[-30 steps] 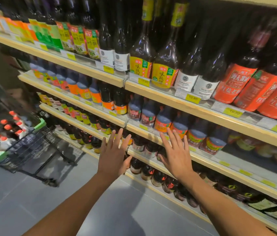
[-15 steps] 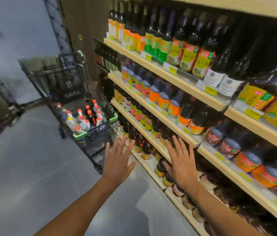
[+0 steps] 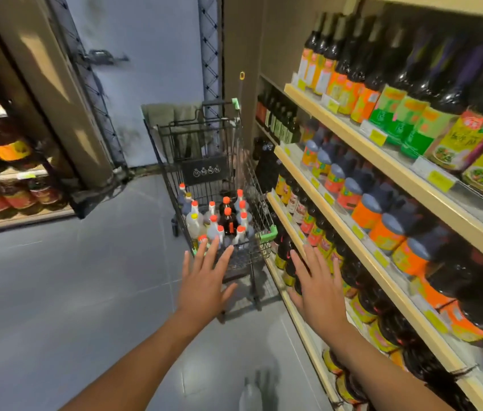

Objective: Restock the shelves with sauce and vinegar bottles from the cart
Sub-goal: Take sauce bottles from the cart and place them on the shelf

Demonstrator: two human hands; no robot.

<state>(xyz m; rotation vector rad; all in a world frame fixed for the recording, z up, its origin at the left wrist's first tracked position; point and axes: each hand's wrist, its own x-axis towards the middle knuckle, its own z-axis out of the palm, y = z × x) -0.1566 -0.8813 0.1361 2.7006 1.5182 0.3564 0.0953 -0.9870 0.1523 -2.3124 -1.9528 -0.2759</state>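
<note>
since your left hand (image 3: 204,280) and right hand (image 3: 317,289) are both spread flat and holding nothing, and the bottles (image 3: 228,222) sit crammed upright in the cart (image 3: 267,234) mid-frame, a rushed grab could topple their neighbours or clip the shelves (image 3: 394,163) on the right.

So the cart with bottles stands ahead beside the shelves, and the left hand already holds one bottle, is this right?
Not quite: in the head view the left hand is open, fingers spread, and holds no bottle. The cart with bottles does stand ahead beside the shelves.
</note>
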